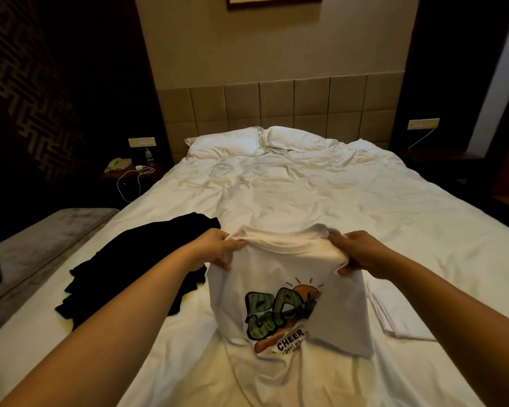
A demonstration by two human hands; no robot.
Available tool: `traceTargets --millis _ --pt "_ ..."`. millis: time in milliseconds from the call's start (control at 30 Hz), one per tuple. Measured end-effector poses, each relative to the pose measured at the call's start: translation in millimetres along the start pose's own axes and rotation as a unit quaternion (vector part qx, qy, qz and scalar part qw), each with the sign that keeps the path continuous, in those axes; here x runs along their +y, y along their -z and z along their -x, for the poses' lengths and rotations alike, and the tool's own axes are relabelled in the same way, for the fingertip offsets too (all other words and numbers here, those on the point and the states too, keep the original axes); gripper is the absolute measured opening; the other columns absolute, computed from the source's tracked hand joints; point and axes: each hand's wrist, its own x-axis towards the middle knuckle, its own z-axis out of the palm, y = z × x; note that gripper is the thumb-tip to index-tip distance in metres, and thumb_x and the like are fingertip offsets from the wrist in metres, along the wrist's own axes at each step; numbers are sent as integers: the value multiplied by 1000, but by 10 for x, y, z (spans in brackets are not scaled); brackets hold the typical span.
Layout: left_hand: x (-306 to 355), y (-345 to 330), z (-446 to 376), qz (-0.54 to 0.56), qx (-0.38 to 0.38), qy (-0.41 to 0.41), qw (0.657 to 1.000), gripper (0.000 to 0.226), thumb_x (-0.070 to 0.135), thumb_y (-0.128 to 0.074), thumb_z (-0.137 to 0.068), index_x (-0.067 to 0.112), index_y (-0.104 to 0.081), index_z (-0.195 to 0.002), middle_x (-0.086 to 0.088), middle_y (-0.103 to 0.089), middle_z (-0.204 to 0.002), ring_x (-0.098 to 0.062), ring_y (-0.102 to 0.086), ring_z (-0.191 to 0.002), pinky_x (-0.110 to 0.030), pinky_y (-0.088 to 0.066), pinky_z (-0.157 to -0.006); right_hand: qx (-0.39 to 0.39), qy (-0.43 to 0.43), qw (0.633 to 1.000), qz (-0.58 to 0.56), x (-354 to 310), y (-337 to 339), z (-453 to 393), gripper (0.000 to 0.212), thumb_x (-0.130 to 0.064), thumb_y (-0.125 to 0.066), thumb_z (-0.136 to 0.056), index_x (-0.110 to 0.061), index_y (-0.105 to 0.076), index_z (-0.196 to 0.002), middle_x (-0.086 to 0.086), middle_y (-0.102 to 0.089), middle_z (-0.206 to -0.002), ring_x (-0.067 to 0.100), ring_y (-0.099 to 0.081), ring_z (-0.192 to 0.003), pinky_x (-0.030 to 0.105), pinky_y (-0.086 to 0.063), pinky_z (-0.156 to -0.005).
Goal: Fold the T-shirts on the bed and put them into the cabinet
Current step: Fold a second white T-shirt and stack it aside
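White printed T-shirt (279,289), soft, bunched, left hand (218,254), right hand (356,254) pinching shoulders

We see a white T-shirt (279,292) with a green print, lifted at its shoulders, its right side folded over the print. A black T-shirt (135,259) lies crumpled on the bed (306,195) left of it, and perhaps a folded white one (394,318) right.

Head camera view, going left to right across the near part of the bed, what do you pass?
Black shirt → left hand → white printed T-shirt → right hand → folded white cloth.
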Motion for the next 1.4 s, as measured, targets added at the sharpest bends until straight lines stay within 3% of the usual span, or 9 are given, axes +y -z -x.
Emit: traceTargets --millis 100,233,433,533,667,933,1200,1300,1400 --pt "-76 -63 -80 175 -26 33 984 35 32 -71 -91 1 -71 -108 -7 -72 -95 -21 -69 -89 -38 -63 -71 17 -63 997 -31 29 42 -160 47 -38 -64 -94 8 -60 -107 21 -63 -92 31 -65 -73 44 -62 -74" --pt "-130 -149 -227 161 14 35 986 27 32 -67 -95 6 -70 -101 -9 -70 -88 -24 -69 -78 -38 -63 -69 54 -102 989 -89 -11 -25 -258 42 -32 -68 -93 3 -55 -112 16 -55 -101 32 -61 -88 42 -61 -55" --pt "435 -31 -265 95 164 -86 978 26 30 -65 -97 7 -62 -84 -7 -56 -74 -21 -59 -58 -32 -57 -49 169 56 979 -99 -450 -54 -311 44 -44 -58 -97 -1 -63 -91 18 -61 -95 33 -64 -82 48 -62 -67" --pt "843 176 -236 58 220 -138 964 31 35 -65 -97 10 -60 -78 -5 -55 -68 -22 -57 -63 -45 -56 -59 204 131 968 -59 -875 82 -198 47 -52 -53 -97 -8 -63 -82 14 -65 -88 34 -65 -86 49 -61 -76" --pt "1428 458 -15 25 280 -203 938 37 42 -64 -95 11 -59 -77 -2 -55 -66 -17 -51 -59 -22 -41 -49 240 227 944 -26 -1406 349 23 57 -60 -51 -95 -7 -63 -79 16 -64 -79 35 -62 -78 52 -57 -76" --pt "2109 711 658 -24 348 -300 888 39 41 -61 -97 6 -62 -80 -2 -57 -71 -15 -49 -65 -30 -40 -59 298 352 886 -38 -1964 516 768 47 -44 -48 -102 -15 -51 -65 0 -46 -60 14 -41 -57 24 -35 -53" --pt "2079 691 1247 -74 352 -375 854 37 48 -56 -97 13 -66 -89 -2 -65 -80 -26 -62 -76 -47 -57 -71 374 435 819 -26 -1946 541 1251 40 -38 -53 -101 -19 -49 -66 -3 -46 -59 10 -38 -53 23 -31 -51" --pt "2010 704 1440 -120 392 -423 808 41 50 -48 -97 13 -65 -90 -2 -62 -73 -21 -58 -63 -42 -54 -56 408 466 785 3 -1897 504 1441 31 -38 -56 -99 -16 -54 -78 -9 -49 -64 4 -43 -55 18 -33 -52" --pt "1930 733 1621 -142 454 -483 735 38 42 -48 -99 8 -64 -92 4 -52 -63 -5 -49 -50 -20 -41 -45 439 517 735 23 -1842 472 1633 27 -35 -60 -97 -13 -57 -83 -8 -49 -66 0 -44 -55 14 -32 -52"
